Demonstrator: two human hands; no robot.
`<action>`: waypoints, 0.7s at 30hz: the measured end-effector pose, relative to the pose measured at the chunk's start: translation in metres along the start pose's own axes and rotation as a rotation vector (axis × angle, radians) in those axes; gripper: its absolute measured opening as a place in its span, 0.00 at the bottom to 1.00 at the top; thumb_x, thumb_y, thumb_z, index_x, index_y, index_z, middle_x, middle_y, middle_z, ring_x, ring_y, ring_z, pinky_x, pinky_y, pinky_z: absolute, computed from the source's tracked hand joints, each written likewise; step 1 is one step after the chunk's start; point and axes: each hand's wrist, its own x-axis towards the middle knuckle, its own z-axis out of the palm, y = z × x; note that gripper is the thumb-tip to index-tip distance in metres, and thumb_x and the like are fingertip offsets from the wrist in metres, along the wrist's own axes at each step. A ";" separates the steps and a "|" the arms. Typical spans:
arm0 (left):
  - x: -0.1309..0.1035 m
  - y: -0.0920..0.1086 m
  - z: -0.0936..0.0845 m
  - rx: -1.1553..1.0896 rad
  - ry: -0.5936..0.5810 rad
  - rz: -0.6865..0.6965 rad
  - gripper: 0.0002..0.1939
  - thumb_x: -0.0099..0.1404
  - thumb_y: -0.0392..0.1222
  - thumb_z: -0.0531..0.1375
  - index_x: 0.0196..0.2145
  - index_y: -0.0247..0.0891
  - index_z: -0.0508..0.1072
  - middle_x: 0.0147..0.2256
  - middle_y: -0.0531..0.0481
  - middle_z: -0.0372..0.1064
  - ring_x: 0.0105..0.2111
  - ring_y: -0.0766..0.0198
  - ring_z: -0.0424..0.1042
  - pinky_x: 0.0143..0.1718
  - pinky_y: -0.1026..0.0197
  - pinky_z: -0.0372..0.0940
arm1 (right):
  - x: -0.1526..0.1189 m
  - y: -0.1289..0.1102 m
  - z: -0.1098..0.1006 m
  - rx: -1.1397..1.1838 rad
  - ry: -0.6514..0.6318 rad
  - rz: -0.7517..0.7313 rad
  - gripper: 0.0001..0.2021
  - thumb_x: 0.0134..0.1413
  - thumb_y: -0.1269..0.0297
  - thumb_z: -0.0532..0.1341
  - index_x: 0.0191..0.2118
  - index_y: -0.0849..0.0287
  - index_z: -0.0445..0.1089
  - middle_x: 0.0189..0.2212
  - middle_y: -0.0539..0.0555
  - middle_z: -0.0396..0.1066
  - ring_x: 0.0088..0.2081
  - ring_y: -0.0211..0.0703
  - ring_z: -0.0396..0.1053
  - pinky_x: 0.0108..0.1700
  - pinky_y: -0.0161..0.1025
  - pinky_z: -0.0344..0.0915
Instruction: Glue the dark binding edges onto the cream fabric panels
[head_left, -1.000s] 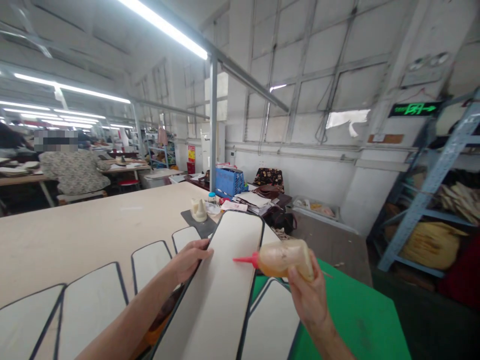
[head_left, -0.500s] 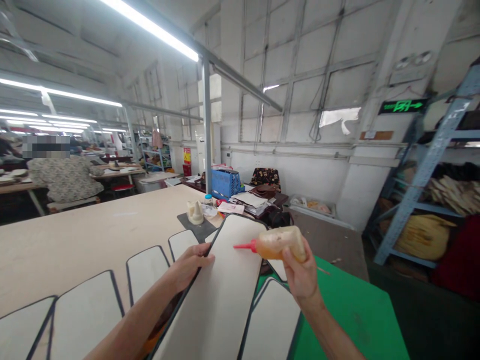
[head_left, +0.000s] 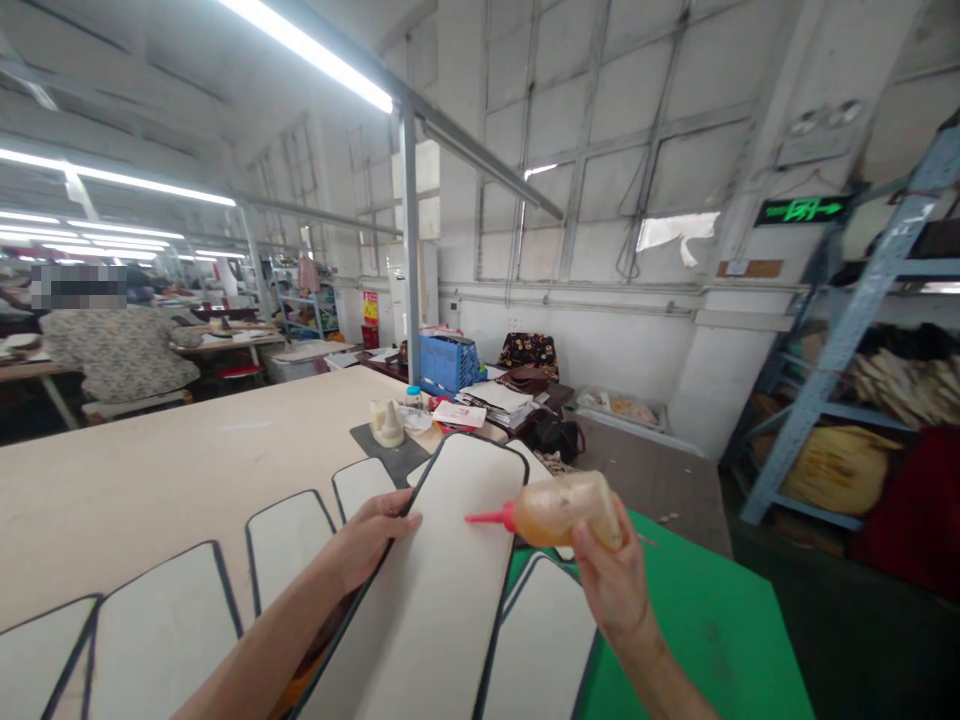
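A long white panel with dark edging is tilted up in front of me. My left hand grips its left edge, thumb on the white face. My right hand is wrapped round a translucent squeeze bottle with amber liquid inside. The bottle lies nearly level, and its red nozzle points left over the panel's face; whether the tip touches is unclear. Similar dark-edged white panels lie on the pale table at the left, and another rests on the green mat.
Beyond the panel, cream-coloured blocks stand on a dark sheet. Behind them are a blue crate, papers and a metal post. Shelving stands at the right. A person sits at the far left.
My right hand and the bottle have moved slightly down, so the nozzle sits lower along the panel. My left hand keeps its hold. The view has shifted a little.
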 end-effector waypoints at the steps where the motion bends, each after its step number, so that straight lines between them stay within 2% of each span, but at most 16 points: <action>1: 0.001 -0.001 -0.001 -0.014 0.014 -0.006 0.23 0.44 0.41 0.70 0.39 0.34 0.77 0.31 0.44 0.78 0.29 0.54 0.76 0.30 0.60 0.69 | -0.009 0.003 -0.003 0.005 -0.020 0.033 0.27 0.37 0.62 0.72 0.48 0.56 0.70 0.40 0.54 0.76 0.39 0.49 0.73 0.41 0.43 0.71; 5: 0.006 -0.008 0.000 -0.026 0.015 -0.019 0.25 0.43 0.41 0.71 0.41 0.34 0.76 0.32 0.44 0.78 0.29 0.54 0.76 0.31 0.60 0.70 | -0.046 0.010 -0.015 0.021 -0.119 0.157 0.31 0.31 0.60 0.74 0.48 0.57 0.71 0.40 0.57 0.76 0.40 0.54 0.74 0.40 0.45 0.72; 7: 0.006 -0.011 0.005 -0.008 -0.010 -0.032 0.27 0.44 0.41 0.71 0.43 0.36 0.76 0.33 0.45 0.78 0.29 0.54 0.77 0.31 0.59 0.70 | -0.043 0.003 -0.019 -0.006 -0.085 0.115 0.31 0.30 0.61 0.74 0.47 0.56 0.71 0.40 0.55 0.76 0.40 0.52 0.73 0.40 0.44 0.72; 10: 0.005 -0.017 0.016 0.003 -0.023 -0.068 0.25 0.46 0.40 0.71 0.44 0.38 0.76 0.34 0.46 0.79 0.32 0.53 0.77 0.32 0.61 0.70 | -0.022 -0.010 -0.026 -0.053 0.028 0.000 0.29 0.32 0.63 0.74 0.46 0.54 0.71 0.40 0.52 0.75 0.40 0.49 0.73 0.43 0.44 0.70; 13: 0.007 -0.028 0.025 -0.025 0.003 -0.116 0.24 0.45 0.39 0.71 0.42 0.39 0.76 0.34 0.47 0.79 0.35 0.52 0.77 0.34 0.60 0.71 | -0.023 -0.014 -0.038 -0.017 -0.012 0.012 0.30 0.31 0.63 0.75 0.46 0.53 0.70 0.41 0.53 0.75 0.41 0.52 0.73 0.43 0.47 0.70; 17: 0.008 -0.051 0.039 -0.067 0.116 -0.196 0.27 0.43 0.38 0.72 0.43 0.38 0.74 0.33 0.46 0.79 0.34 0.50 0.77 0.33 0.58 0.72 | -0.051 -0.007 -0.050 0.130 -0.165 0.154 0.33 0.25 0.56 0.76 0.45 0.53 0.72 0.36 0.54 0.77 0.36 0.54 0.75 0.36 0.48 0.72; 21: 0.005 -0.064 0.057 -0.022 0.268 -0.197 0.27 0.47 0.28 0.68 0.47 0.35 0.71 0.34 0.45 0.78 0.32 0.54 0.78 0.33 0.59 0.72 | -0.054 -0.015 -0.060 0.147 -0.081 0.135 0.31 0.29 0.60 0.75 0.46 0.53 0.70 0.39 0.53 0.76 0.40 0.51 0.73 0.42 0.44 0.70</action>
